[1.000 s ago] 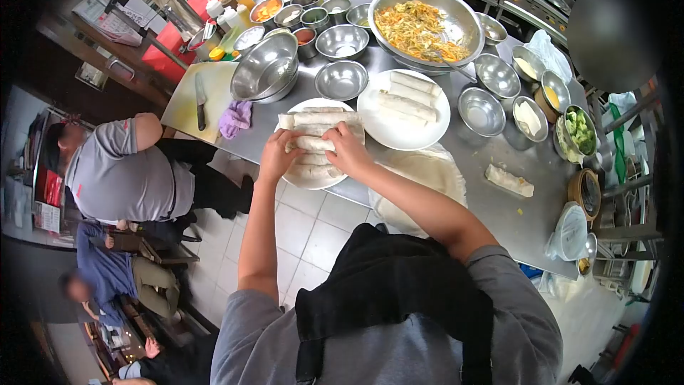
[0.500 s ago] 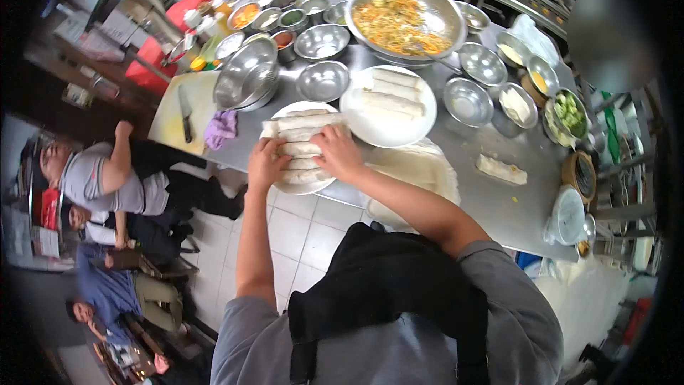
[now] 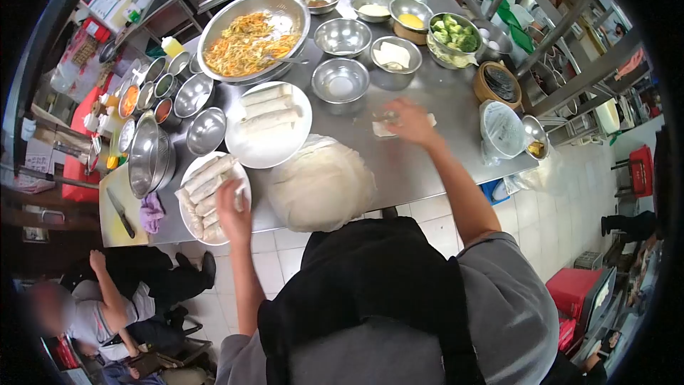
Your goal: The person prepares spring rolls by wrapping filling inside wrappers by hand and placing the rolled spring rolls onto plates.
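Observation:
On the right part of the steel table, my right hand is over a single white roll, its fingers blurred by motion. My left hand is beside the rolls stacked on the left plate; its fingers are smeared too, and whether it touches a roll is unclear. A second white plate behind holds a few more rolls. Thin round wrappers lie in a pile between my hands.
A large bowl of shredded filling stands at the back. Metal bowls, a broccoli bowl and a plastic-lined tub are around. A knife rests on the cutting board at left. A person is beyond it.
The view has swung to the right. My right hand has left the rolls on the left plate and moved to the lone roll. My left hand has shifted to that plate's right side.

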{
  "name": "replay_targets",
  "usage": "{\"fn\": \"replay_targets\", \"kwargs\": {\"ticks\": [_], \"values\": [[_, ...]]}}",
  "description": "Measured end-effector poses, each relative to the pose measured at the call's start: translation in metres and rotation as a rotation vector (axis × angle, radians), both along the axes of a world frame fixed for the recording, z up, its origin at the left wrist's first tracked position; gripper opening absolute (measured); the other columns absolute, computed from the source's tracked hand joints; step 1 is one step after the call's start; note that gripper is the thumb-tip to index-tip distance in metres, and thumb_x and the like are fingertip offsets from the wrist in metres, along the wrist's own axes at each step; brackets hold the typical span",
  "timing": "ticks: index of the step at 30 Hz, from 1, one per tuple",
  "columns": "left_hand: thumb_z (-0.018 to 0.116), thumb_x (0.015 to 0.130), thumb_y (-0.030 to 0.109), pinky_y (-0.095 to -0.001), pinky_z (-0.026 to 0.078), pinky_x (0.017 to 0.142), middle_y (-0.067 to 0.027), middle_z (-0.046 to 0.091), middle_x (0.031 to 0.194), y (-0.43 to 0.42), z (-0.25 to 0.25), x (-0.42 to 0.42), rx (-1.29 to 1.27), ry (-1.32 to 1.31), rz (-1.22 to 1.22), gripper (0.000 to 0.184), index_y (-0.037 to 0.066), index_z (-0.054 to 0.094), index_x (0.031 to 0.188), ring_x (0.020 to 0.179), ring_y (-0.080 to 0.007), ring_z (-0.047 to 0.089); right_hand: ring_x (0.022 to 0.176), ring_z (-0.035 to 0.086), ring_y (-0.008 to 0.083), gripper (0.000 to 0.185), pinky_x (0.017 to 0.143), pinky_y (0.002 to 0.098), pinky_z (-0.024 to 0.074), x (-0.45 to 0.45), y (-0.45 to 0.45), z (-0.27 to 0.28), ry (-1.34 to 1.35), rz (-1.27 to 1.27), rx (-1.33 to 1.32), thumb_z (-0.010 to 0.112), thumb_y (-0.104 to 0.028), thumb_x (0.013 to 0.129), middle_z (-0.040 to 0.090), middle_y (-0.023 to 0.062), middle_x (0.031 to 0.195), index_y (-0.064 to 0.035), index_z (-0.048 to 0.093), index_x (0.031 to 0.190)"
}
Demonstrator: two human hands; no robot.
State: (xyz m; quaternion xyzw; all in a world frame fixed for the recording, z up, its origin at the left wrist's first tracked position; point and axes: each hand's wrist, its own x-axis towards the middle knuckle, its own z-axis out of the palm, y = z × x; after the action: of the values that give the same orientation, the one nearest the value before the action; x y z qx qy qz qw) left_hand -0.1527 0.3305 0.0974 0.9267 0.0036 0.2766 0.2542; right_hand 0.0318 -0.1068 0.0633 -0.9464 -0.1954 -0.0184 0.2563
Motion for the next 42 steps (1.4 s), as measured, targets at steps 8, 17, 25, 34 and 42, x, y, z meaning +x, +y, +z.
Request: {"fn": "replay_targets", "kwargs": {"ticks": [8,17,25,34,42], "values": [[0.072,0.087,0.015,-0.0450,0.045,0.104,-0.0165,0.062,0.127,-0.206,-0.028,0.111,-0.227,0.195,-0.586,0.040,0.009,0.063,0.125,0.119,-0.0361,0.058,0.123,0.053,0.0348,0.072,0.105,0.0423,0.0437,0.029,-0.112,-0.047,0.234,0.028,-0.070,0.083,-0.026,0.068,0.061,0.0154,0.125,-0.0125,0.059,0.134],[0.081,0.076,0.022,-0.0442,0.043,0.105,-0.0129,0.058,0.129,-0.269,-0.074,0.161,0.087,0.337,-0.525,0.061,0.011,0.059,0.132,0.116,-0.0364,0.056,0.103,0.059,0.0351,0.046,0.094,0.0428,0.0494,0.001,-0.112,-0.055,0.055,0.114,0.189,0.080,-0.012,0.069,0.062,0.0145,0.102,-0.0093,0.063,0.112],[0.082,0.072,0.010,-0.0420,0.050,0.092,-0.0115,0.057,0.112,-0.278,-0.068,0.161,-0.047,0.321,-0.540,0.044,0.007,0.069,0.114,0.106,-0.0330,0.059,0.106,0.060,0.0360,0.037,0.093,0.0431,0.0488,0.007,-0.123,-0.036,0.090,0.221,0.276,0.077,-0.009,0.074,0.065,0.0164,0.109,-0.0063,0.062,0.108],[0.081,0.074,0.014,-0.0420,0.048,0.094,-0.0117,0.059,0.117,-0.289,-0.065,0.207,0.100,0.213,-0.352,0.043,0.010,0.069,0.115,0.109,-0.0322,0.059,0.105,0.060,0.0354,0.043,0.093,0.0421,0.0488,0.076,-0.107,-0.024,-0.034,0.181,0.232,0.081,-0.007,0.072,0.066,0.0126,0.108,-0.0066,0.064,0.111],[0.076,0.082,0.016,-0.0433,0.047,0.095,-0.0099,0.062,0.119,-0.264,-0.040,0.126,-0.061,0.012,-0.289,0.041,0.010,0.065,0.121,0.112,-0.0317,0.059,0.108,0.060,0.0345,0.043,0.095,0.0411,0.0486,0.039,-0.081,-0.014,-0.272,0.006,0.125,0.079,-0.013,0.077,0.064,0.0143,0.117,-0.0088,0.066,0.118]]}}
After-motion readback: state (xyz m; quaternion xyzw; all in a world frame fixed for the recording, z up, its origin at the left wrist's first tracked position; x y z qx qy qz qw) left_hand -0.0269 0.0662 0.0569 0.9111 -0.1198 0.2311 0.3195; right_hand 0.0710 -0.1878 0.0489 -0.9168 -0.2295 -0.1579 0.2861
